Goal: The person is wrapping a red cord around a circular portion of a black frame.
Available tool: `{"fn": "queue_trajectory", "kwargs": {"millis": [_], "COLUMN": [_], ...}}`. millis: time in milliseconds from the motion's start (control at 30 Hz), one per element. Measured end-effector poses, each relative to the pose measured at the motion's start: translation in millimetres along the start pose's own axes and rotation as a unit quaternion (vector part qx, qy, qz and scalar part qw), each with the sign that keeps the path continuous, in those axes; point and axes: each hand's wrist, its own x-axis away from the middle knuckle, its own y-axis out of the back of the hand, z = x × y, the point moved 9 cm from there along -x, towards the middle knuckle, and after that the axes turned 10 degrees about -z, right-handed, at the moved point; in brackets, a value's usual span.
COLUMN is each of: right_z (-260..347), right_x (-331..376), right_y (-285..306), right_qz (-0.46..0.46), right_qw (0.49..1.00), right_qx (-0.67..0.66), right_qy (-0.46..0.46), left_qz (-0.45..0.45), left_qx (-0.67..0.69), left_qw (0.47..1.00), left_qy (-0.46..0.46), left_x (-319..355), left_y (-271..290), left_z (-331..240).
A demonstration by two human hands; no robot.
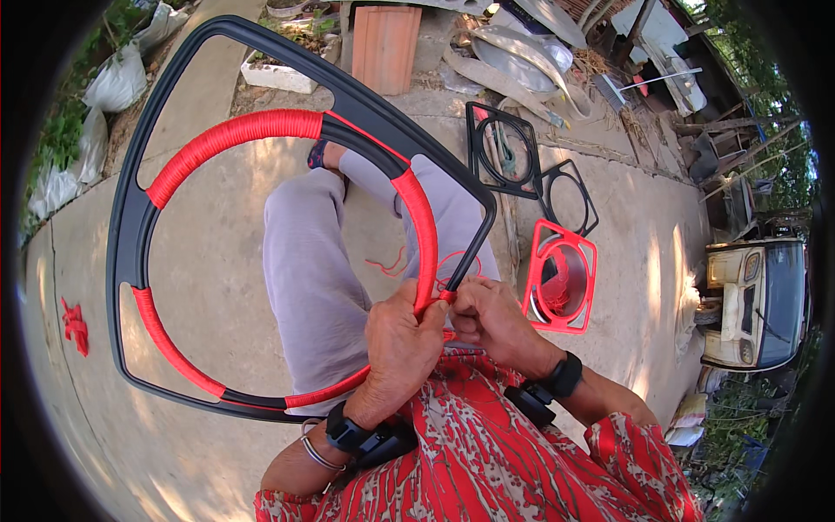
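Concrete yard; hands (402,344) (491,320) gripping frame (130,235) edge.

The single head view looked steeply down from close above the hands, taking in the lap beneath them and the concrete ground (217,226) ahead, bent at the rim.

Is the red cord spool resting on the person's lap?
No, the red cord spool lies on the concrete ground beside the person's right hand.
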Motion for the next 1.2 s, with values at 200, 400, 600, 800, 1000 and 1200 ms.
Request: {"fn": "queue_trajectory", "kwargs": {"millis": [200,400,600,800,1000,1200], "right_z": [1.2,19.6,66.9,75.5,80.1,82.1], "right_x": [8.8,14.6,42.4,53.5,58.3,55.8], "right_y": [-1.2,7.9,-16.9,-35.9,-42.3,-41.3], "right_qz": [-0.012,-0.022,0.01,0.064,0.11,0.131], "right_qw": [1.0,0.967,0.81,0.738,0.697,0.715], "right_qx": [0.025,0.173,0.354,0.388,0.405,0.399], "right_qy": [-0.004,0.186,0.466,0.548,0.581,0.56], "left_qz": [0.005,0.093,0.163,0.168,0.177,0.172], "left_qx": [0.059,0.267,0.297,0.3,0.311,0.31], "left_qw": [0.998,0.931,0.895,0.887,0.876,0.877], "left_qy": [0.023,0.232,0.291,0.307,0.325,0.325], "left_x": [-4.1,-3.6,-5.7,-4.4,-1.5,-1.2], "left_y": [4.2,1.9,1.3,2.2,2.2,0.7], "left_z": [7.1,16.6,19.9,12.7,11.4,12.0]}}
